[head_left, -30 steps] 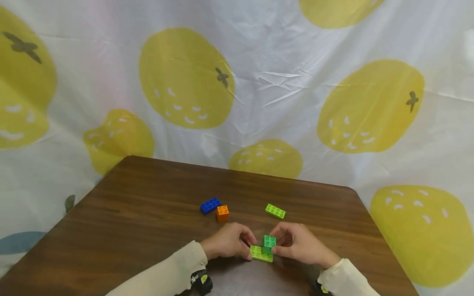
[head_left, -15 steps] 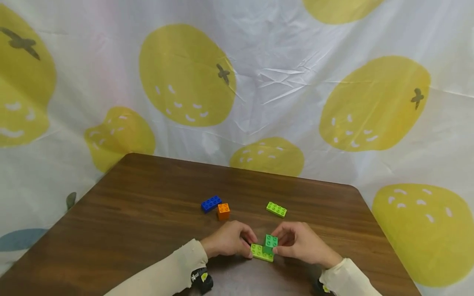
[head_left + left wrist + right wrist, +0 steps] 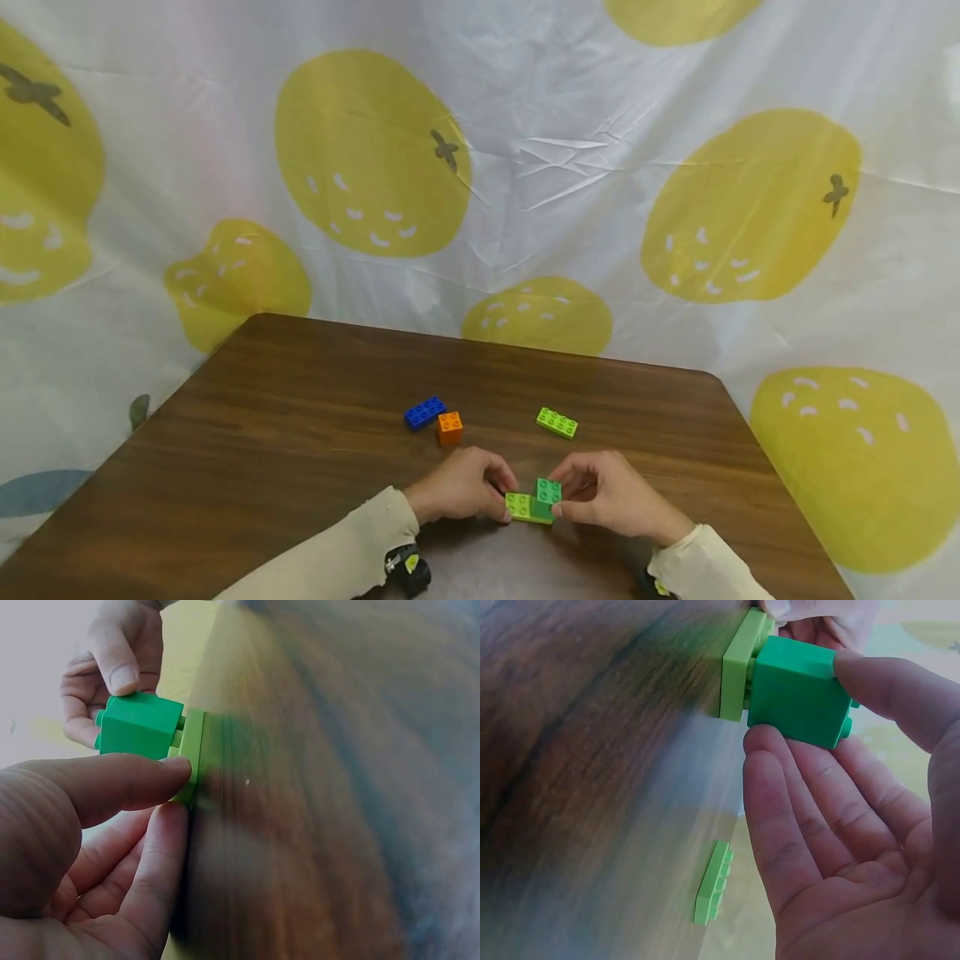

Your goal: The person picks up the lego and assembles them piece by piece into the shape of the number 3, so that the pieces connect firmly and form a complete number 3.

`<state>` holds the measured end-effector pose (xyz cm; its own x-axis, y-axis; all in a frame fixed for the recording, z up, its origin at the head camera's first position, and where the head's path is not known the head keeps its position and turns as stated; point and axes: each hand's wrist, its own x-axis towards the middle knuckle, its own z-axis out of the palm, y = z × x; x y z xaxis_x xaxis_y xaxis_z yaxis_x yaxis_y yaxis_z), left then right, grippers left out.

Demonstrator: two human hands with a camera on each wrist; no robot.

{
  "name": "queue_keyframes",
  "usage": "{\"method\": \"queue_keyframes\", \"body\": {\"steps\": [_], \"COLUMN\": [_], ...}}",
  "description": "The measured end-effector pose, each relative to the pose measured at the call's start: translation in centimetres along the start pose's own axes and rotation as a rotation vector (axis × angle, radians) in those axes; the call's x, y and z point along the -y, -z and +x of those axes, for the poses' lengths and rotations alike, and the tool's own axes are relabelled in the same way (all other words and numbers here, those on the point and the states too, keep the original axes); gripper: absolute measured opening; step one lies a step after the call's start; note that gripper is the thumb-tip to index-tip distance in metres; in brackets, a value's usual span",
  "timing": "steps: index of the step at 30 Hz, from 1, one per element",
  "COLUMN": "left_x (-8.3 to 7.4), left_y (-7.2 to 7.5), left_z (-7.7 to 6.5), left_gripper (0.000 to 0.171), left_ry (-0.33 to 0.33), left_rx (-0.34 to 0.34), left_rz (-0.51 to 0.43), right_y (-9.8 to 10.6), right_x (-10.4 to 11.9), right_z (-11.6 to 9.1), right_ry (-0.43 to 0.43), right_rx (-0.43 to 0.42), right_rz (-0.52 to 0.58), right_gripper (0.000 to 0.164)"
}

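My left hand (image 3: 465, 485) pinches the left end of a flat lime-green toy building brick (image 3: 517, 505) between thumb and fingers, on the brown table. Over that brick's right end stands a taller green square block (image 3: 548, 497), which my right hand (image 3: 611, 493) holds between thumb and fingers. In the left wrist view, the green block (image 3: 139, 724) sits a little tilted against the lime brick (image 3: 193, 746), with studs showing in a narrow gap. The right wrist view shows the same gap between green block (image 3: 799, 690) and lime brick (image 3: 739, 671).
Beyond my hands lie a blue brick (image 3: 425, 413) and an orange square block (image 3: 450, 428), close together. A second flat lime-green brick (image 3: 557, 422) lies farther right. Behind the table (image 3: 322, 375) hangs a white curtain (image 3: 555, 192) printed with yellow fruit.
The lime brick has turned slightly, its right end moving back with the green block. Both hands keep their holds and stay nearly in place. The head view has shifted a little.
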<state>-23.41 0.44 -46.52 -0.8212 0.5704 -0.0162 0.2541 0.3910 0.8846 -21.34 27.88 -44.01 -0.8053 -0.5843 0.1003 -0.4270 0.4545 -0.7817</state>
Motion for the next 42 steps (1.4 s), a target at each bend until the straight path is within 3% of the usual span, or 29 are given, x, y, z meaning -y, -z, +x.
{"method": "queue_keyframes", "body": {"steps": [9, 22, 29, 33, 42], "left_x": [0.3, 0.4, 0.8, 0.9, 0.4], "left_y": [0.0, 0.3, 0.0, -0.1, -0.1], "left_z": [0.2, 0.3, 0.1, -0.1, -0.2], "left_gripper": [0.030, 0.030, 0.031, 0.031, 0.032], "left_ry": [0.010, -0.010, 0.019, 0.015, 0.018], "left_rx": [0.000, -0.005, -0.008, -0.008, -0.006], "left_rz": [-0.006, -0.015, -0.056, -0.069, -0.093], "right_y": [-0.2, 0.1, -0.2, -0.3, 0.4], "right_x": [-0.2, -0.7, -1.1, -1.0, -1.0], "right_z": [0.4, 0.7, 0.6, 0.7, 1.7], "right_ry": [0.005, -0.036, -0.049, -0.041, -0.007], "right_rx": [0.005, 0.008, 0.021, 0.045, 0.129], "right_rz": [-0.023, 0.025, 0.062, 0.082, 0.012], "right_gripper": [0.026, 0.028, 0.029, 0.029, 0.028]}}
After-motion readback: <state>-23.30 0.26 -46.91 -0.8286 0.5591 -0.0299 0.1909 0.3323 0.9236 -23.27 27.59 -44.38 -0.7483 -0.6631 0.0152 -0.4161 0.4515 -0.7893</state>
